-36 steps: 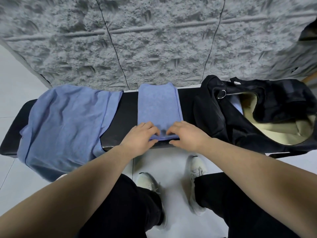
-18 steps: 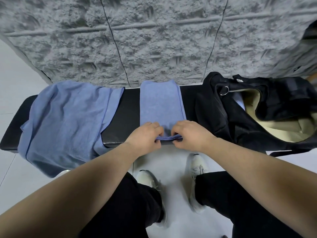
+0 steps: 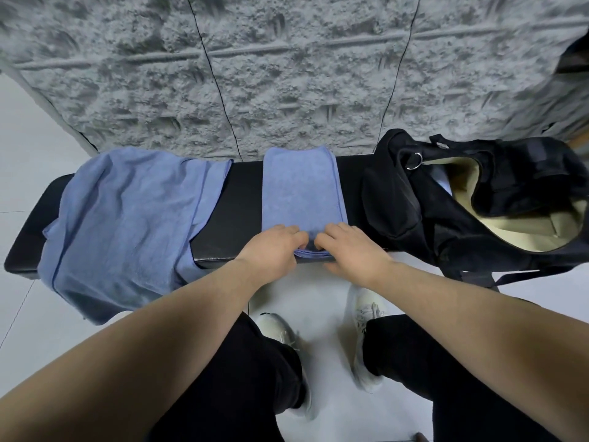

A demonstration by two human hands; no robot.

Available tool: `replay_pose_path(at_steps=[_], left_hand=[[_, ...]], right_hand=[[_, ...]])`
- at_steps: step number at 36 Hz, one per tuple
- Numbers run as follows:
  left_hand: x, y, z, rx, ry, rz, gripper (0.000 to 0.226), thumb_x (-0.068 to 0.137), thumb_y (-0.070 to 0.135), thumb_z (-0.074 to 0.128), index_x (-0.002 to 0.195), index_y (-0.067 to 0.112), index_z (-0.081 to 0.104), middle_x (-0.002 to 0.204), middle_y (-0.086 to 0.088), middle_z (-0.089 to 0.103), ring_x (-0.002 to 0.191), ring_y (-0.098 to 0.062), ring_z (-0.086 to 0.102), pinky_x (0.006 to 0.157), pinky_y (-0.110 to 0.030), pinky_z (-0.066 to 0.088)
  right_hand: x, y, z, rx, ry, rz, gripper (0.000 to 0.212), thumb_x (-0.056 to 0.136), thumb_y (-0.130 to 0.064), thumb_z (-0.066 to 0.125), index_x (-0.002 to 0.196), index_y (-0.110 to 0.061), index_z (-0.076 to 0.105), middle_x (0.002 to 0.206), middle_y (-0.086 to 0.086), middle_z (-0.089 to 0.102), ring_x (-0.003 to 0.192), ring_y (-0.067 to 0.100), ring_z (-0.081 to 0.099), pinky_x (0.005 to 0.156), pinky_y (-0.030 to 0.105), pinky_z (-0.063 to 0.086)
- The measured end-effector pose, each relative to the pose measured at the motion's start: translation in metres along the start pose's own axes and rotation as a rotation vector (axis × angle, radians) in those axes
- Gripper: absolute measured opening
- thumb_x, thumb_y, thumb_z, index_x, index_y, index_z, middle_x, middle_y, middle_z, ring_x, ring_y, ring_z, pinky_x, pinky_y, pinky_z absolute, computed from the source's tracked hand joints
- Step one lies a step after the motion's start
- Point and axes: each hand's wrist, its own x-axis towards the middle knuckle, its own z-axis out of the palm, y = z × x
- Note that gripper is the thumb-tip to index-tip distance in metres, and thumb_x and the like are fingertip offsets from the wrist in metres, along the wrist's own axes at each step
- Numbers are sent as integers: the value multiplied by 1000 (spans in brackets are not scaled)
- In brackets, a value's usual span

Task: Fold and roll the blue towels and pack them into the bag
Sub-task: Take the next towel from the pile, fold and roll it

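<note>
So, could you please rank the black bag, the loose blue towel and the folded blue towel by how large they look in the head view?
1. Black bag and loose blue towel: they look about alike, and the bag runs off the frame, so no ranking.
2. Folded blue towel: clearly smallest, its near end gripped by both hands.

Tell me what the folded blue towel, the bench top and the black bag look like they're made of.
Folded blue towel: soft matte fabric, likely microfibre or terry, with fine nap and a stitched edge.
Bench top: smooth black padding, probably vinyl or faux leather, faintly shiny.
Black bag: limp matte woven cloth with a pale lining and a metal ring.
</note>
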Motion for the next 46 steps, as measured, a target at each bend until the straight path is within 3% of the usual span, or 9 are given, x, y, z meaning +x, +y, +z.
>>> replay_pose_path(at_steps=[6, 12, 17, 21, 26, 35, 39, 43, 46], left_hand=[[-4, -5, 1, -68, 24, 0, 29, 83, 3, 45, 102, 18, 60, 100, 3, 58, 88, -20, 46, 75, -38, 45], [-2, -10, -2, -112, 51, 14, 19, 82, 9, 50, 97, 18, 57, 85, 9, 52, 85, -20, 44, 72, -36, 42], [0, -11, -2, -194, 30, -43, 13, 84, 13, 51, 94, 18, 56, 79, 10, 50, 86, -18, 45, 71, -34, 43], [3, -16, 0, -288, -18, -88, 16, 87, 11, 49, 98, 21, 56, 89, 7, 53, 85, -17, 48, 71, -32, 43], [1, -27, 3, -334, 5, -70, 27, 92, 5, 48, 111, 18, 61, 106, 6, 45, 88, -19, 53, 84, -33, 45], [3, -32, 4, -336, 54, -17, 38, 87, -4, 49, 113, 22, 59, 96, 6, 51, 93, -17, 50, 86, -30, 43], [3, -32, 4, -343, 79, -11, 38, 83, -7, 46, 95, 29, 51, 90, 12, 46, 86, -14, 47, 76, -26, 41], [3, -32, 4, -341, 62, -26, 34, 82, -9, 45, 87, 22, 56, 95, 8, 49, 87, -14, 47, 74, -22, 40], [3, -32, 5, -325, 67, -36, 33, 84, -8, 45, 87, 21, 59, 96, 8, 50, 88, -14, 47, 76, -21, 39]], right_hand=[[2, 0, -5, 62, 8, -18, 13, 80, -6, 60, 91, -10, 64, 88, 8, 58, 79, 30, 56, 69, 42, 47], [2, 7, -14, 168, -52, 52, 16, 88, -14, 55, 101, -13, 65, 97, -2, 53, 92, 17, 50, 78, 21, 33], [7, 16, -15, 280, -157, 136, 15, 93, -20, 58, 105, -16, 67, 99, -6, 47, 89, 17, 53, 87, 31, 43], [11, 19, -20, 329, -183, 197, 17, 95, -22, 57, 110, -19, 65, 98, -7, 53, 97, 16, 55, 84, 25, 40], [12, 19, -22, 502, -142, 278, 24, 92, -22, 62, 111, -30, 49, 88, -6, 60, 80, 16, 56, 73, 29, 46], [13, 26, -27, 396, -121, 164, 16, 90, -22, 65, 91, -32, 53, 94, -10, 57, 73, -1, 50, 67, 17, 37], [14, 28, -27, 400, -105, 172, 12, 89, -23, 67, 93, -32, 60, 96, -7, 56, 73, 5, 52, 75, 25, 44], [14, 29, -28, 421, -100, 184, 15, 88, -23, 69, 85, -34, 61, 93, -8, 56, 72, 4, 55, 78, 28, 47], [15, 29, -25, 352, -91, 147, 7, 89, -22, 68, 96, -24, 70, 99, -6, 58, 85, 10, 54, 85, 29, 45]])
